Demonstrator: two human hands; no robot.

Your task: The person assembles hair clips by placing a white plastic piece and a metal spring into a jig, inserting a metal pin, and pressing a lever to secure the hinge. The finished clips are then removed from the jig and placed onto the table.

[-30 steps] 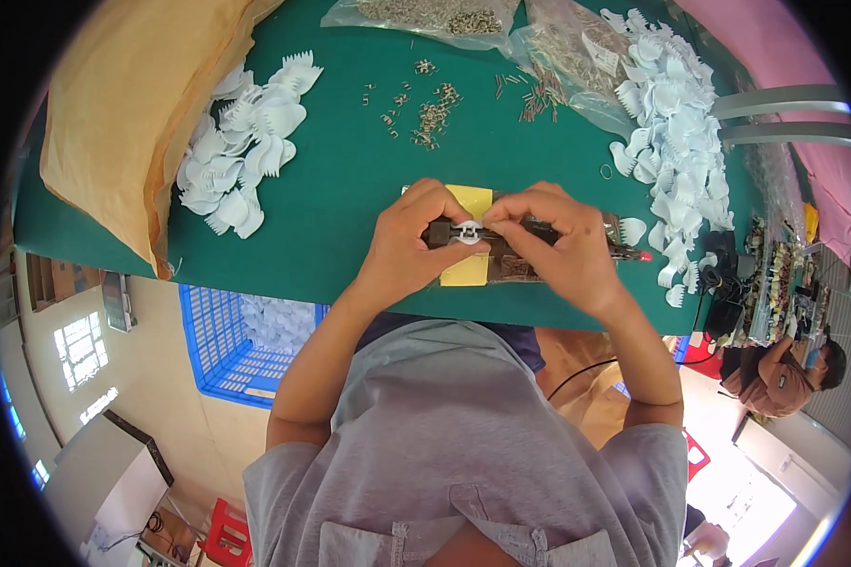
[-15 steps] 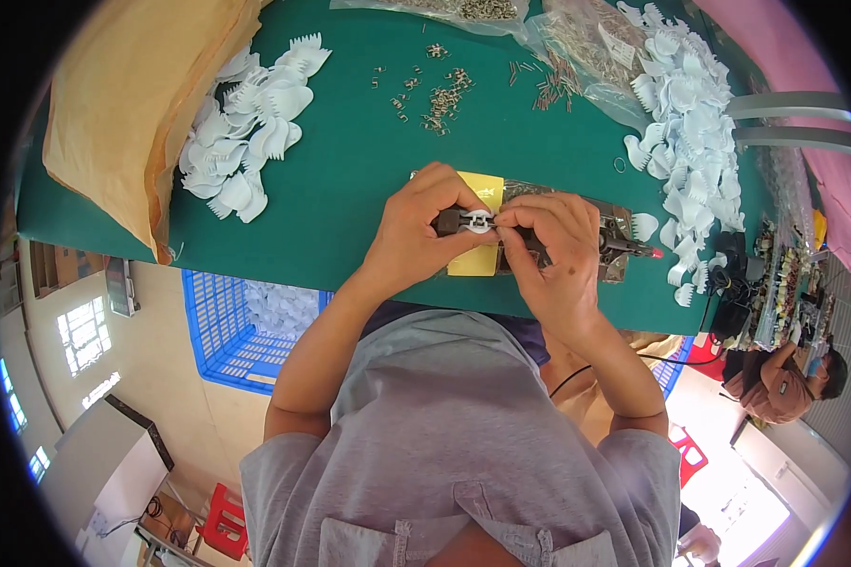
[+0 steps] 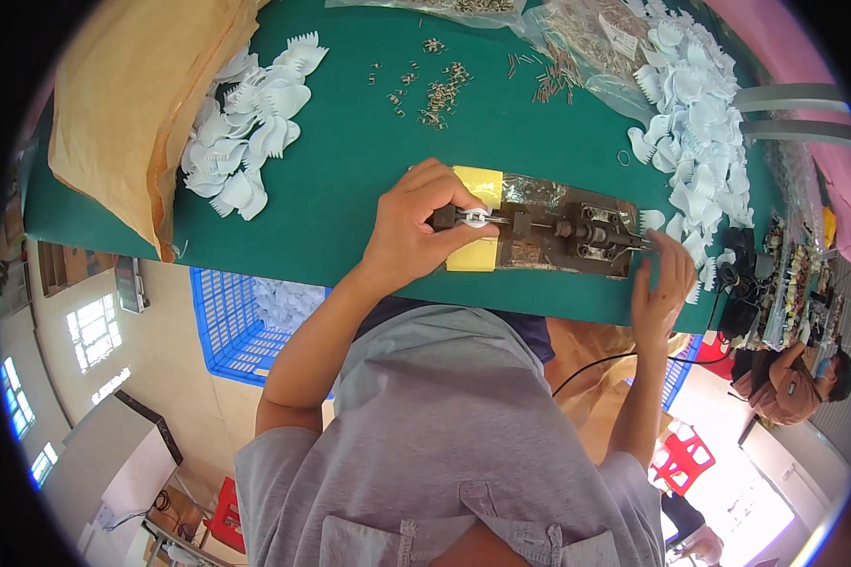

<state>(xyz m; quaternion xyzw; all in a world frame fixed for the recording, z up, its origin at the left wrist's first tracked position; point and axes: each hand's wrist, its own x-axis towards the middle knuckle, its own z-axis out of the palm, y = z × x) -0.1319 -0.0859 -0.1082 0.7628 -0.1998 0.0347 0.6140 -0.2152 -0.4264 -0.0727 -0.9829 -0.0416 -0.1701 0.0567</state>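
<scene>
My left hand [image 3: 408,225] pinches a small white plastic hair claw clip [image 3: 475,218] at the left end of a dark metal push-clamp jig [image 3: 563,253]. Thin metal rods reach the clip from the right, along the jig's axis. At the jig's other end, my right hand [image 3: 665,283] closes its fingers round the tip of the lever handle [image 3: 632,242]; the tip itself is hidden. Beneath the left part of the jig lies a yellow sheet [image 3: 473,260]. How the clip's inner parts sit between my fingers is too small to tell.
White toothed clip halves lie in piles left [image 3: 246,142] and right [image 3: 695,132]. Small metal springs [image 3: 440,99] and pins [image 3: 556,77] are scattered at the back. A brown paper bag [image 3: 113,123] stands left; a blue crate [image 3: 227,331] sits below the table edge.
My right hand has left the clip and moved right to the lever handle, uncovering the jig's middle. My left hand stays at the clip.
</scene>
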